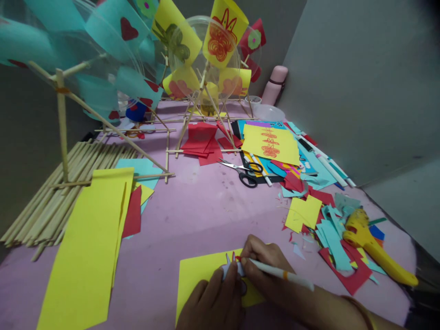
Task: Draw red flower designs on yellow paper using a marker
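My right hand [264,266] is closed round a white marker [282,273], its tip touching a yellow paper sheet [199,277] on the pink table near the front edge. My left hand [213,302] presses down on a small pale cut-out shape [229,269] lying on that sheet, fingers curled over it. A red mark shows at the marker tip beside the shape. The lower part of the sheet is hidden under both hands.
A long yellow paper strip [89,247] lies at the left beside wooden sticks [51,197]. Scissors [245,172], markers and coloured sheets sit behind. Paper scraps and a yellow glue gun [374,247] are at the right. Stick-and-paper wheel models [206,68] stand at the back.
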Demonstrator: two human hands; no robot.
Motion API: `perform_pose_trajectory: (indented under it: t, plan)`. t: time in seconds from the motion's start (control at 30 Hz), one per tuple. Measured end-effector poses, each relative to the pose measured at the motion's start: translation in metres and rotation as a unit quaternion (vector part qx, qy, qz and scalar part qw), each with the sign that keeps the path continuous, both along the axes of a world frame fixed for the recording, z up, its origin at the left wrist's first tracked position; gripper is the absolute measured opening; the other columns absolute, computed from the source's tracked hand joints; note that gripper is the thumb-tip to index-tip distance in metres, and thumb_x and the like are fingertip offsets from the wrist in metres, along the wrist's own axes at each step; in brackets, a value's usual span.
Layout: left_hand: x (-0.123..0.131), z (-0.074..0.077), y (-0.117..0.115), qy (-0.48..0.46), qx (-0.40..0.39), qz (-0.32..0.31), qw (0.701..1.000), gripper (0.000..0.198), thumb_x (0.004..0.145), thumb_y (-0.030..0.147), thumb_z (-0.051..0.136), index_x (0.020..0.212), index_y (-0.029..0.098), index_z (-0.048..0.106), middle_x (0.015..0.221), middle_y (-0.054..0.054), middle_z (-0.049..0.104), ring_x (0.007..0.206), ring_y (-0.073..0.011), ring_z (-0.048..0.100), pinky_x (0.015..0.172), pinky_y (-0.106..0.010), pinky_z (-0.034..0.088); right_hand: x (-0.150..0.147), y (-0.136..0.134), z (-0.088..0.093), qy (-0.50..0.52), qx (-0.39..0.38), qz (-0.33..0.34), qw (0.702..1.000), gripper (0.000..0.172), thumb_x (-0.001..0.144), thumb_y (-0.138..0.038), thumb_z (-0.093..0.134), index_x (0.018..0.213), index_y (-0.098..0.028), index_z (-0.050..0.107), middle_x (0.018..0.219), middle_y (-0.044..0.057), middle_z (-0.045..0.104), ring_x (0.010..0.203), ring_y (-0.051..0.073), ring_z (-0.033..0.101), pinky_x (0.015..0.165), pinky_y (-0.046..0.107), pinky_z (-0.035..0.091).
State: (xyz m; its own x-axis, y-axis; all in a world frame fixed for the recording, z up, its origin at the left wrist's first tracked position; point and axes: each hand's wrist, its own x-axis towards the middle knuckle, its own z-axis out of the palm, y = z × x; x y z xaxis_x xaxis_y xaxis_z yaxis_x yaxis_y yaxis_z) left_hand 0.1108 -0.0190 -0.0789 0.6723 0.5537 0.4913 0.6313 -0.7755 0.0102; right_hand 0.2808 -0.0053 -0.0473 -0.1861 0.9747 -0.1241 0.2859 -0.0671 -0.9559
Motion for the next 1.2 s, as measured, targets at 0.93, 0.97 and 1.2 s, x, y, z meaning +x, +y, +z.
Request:
perform_pose_trajectory:
  t: [0.93,0.97,1.2]
  plan:
    - [-0.0019,-0.0015,0.0010,0.018,-0.007,-0.010,1.000,0.031,0.095,0.017,0.032,0.098,0.021,0.063,0.104,-0.002,0.067,0.090,-0.0173,0.057,0.068,-0.030,0.042,-0.0013,0.0014,0.0003,-0.005,-0.012,-0.019,1.000,0.012,0.078,-0.014,0.045,0.071,-0.023,0.040,0.049,-0.009,0.045,0.040,0.008,0.044,0.039,0.018,0.029]
    - [-0.0021,-0.0008,0.0009,0.024,-0.009,-0.009,1.000,0.031,0.095,0.017,0.032,0.099,0.021,0.062,0.104,-0.002,0.067,0.090,-0.0172,0.057,0.068,-0.030,0.042,-0.0012,0.0011,0.0000,-0.008,-0.011,-0.021,1.000,0.012,0.078,-0.014,0.045,0.071,-0.023,0.040,0.049,-0.009,0.045,0.040,0.008,0.044,0.039,0.018,0.030]
    - [-0.0026,-0.0022,-0.0015,0.001,-0.010,-0.005,1.000,0.036,0.097,0.018,0.027,0.098,0.021,0.063,0.104,-0.001,0.067,0.090,-0.0167,0.057,0.070,-0.030,0.041,-0.0015,0.0024,0.0003,-0.013,-0.010,-0.021,1.000,0.012,0.078,-0.014,0.045,0.071,-0.023,0.041,0.050,-0.008,0.049,0.042,0.009,0.046,0.040,0.018,0.031]
